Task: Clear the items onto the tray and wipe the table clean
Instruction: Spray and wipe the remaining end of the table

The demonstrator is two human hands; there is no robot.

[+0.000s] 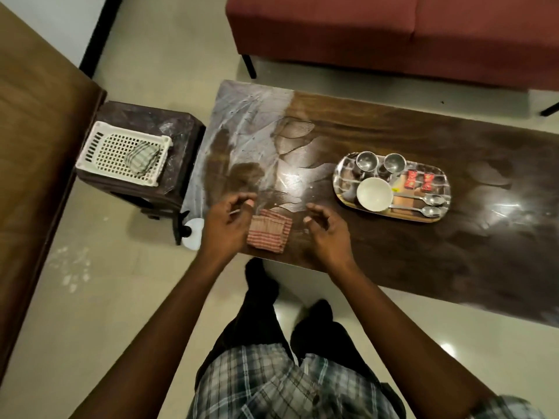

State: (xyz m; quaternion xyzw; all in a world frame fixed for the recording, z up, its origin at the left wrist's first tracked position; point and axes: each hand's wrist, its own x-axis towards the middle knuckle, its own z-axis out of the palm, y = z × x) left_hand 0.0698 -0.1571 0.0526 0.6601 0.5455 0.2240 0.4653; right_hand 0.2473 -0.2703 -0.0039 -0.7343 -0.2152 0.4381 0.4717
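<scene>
Left hand [228, 220] and right hand [325, 228], fingers loosely curled and empty, flank the folded cloth [269, 234] at the near edge of the table [393, 258]; the loaded tray [344, 179] stands on it, farther right.

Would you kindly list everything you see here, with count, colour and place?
table: one, dark brown wood, centre; whitish streaks at its left end
tray: one, steel, on the table's right part
cups: two, steel, far side of tray
bowl: one, white, near side of tray
packets: two, red, on tray right of cups
spoons: two, steel, tray's near right edge
folded cloth: one, red-striped, table's near edge
basket: one, white, on stool
checked cloth: one, grey, inside basket
stool: one, dark brown, left of table
sofa: one, maroon, beyond table
left hand: one, beside folded cloth's left edge, fingers curled
right hand: one, right of folded cloth, not touching it
</scene>
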